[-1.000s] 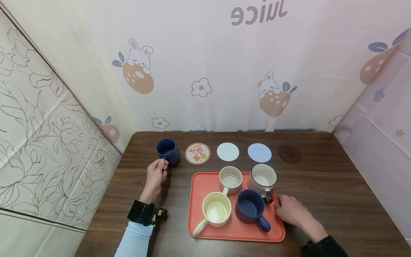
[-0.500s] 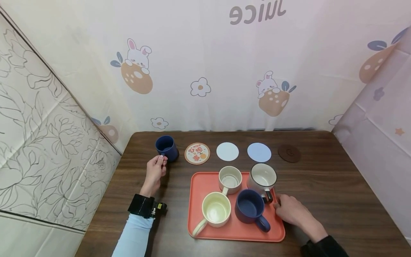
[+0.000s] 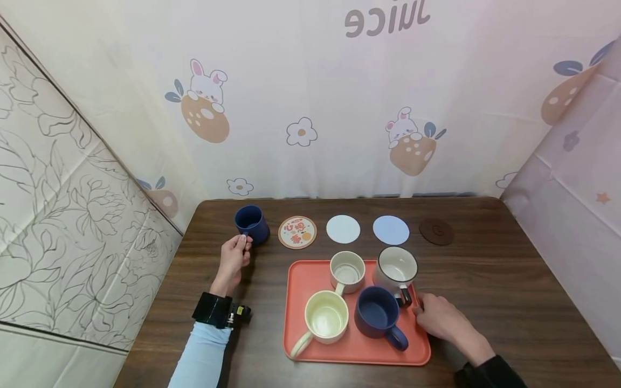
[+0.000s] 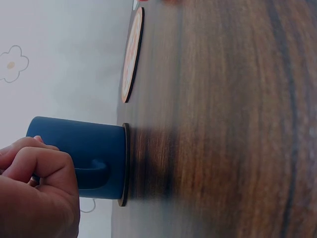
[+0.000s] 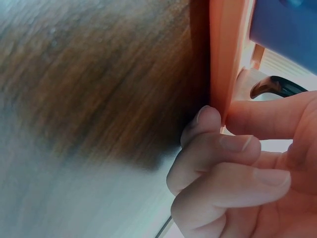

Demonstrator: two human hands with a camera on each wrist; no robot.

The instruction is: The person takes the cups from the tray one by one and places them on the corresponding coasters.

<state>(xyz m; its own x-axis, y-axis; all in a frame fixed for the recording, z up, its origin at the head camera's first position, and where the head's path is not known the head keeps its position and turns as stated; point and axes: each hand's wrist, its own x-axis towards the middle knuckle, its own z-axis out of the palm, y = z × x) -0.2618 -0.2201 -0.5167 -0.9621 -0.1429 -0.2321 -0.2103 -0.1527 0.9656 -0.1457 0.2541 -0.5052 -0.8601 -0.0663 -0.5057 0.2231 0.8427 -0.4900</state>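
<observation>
A dark blue mug (image 3: 257,229) stands at the far left of the table. Its handle is gripped by my left hand (image 3: 234,257). In the left wrist view a thin coaster (image 4: 126,163) shows beneath the mug's base. My right hand (image 3: 443,318) pinches the right edge of an orange-red tray (image 3: 356,354); in the right wrist view, its fingers are curled at the rim. On the tray are a pale yellow mug (image 3: 327,317), a small cream mug (image 3: 347,271), another dark blue mug (image 3: 377,311) and a white mug (image 3: 397,268) with a black handle.
Along the table's back lie a patterned coaster (image 3: 297,232), a white coaster (image 3: 343,229), a pale blue coaster (image 3: 391,230) and a dark brown coaster (image 3: 436,231). A printed curtain (image 3: 310,81) hangs behind the wooden table (image 3: 490,280).
My left hand and the dark blue mug it holds have shifted slightly away, toward the back edge, then stayed nearly still. My right hand and the tray have kept their place.
</observation>
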